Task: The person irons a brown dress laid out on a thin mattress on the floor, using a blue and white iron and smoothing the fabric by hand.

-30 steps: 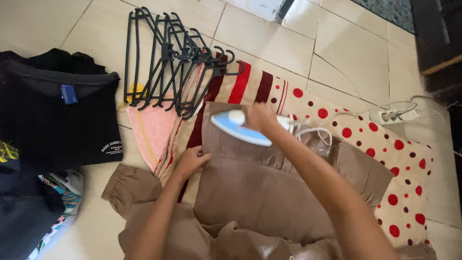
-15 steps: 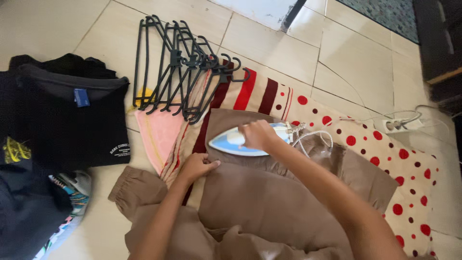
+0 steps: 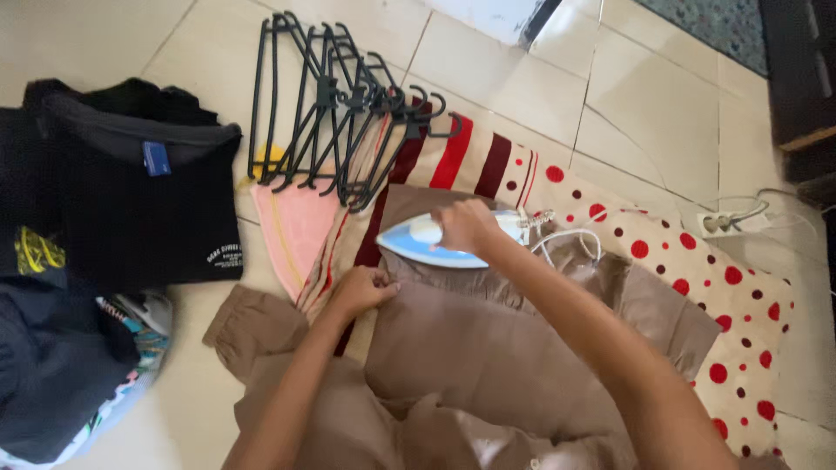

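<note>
The right hand [image 3: 466,226] is wrapped around the handle of a blue and white iron [image 3: 427,244], whose smooth, pointed plastic body rests flat on the top edge of a brown garment [image 3: 496,348]. The iron's tip points toward the left hand's side. The left hand [image 3: 361,290] sits just below and beside that tip, fingers curled and pinching the gathered brown cloth at its edge.

The garment is soft, matte woven cloth, ruffled in a band under the iron and smoother below the hands, with loose folds bunched near the person's body. Under it lies a padded cover [image 3: 697,261], cream with red dots on the right hand's side and with red and maroon stripes above the iron. A white cord [image 3: 570,239] loops off the iron's rear, behind the right hand.

Above the left hand, a bundle of thin black plastic hangers [image 3: 331,104] lies fanned on the pale glossy tiled floor [image 3: 522,87], partly over a pink towel [image 3: 296,231]. Well to the left of the left hand, a folded black shirt [image 3: 131,209] tops a pile of dark clothes.
</note>
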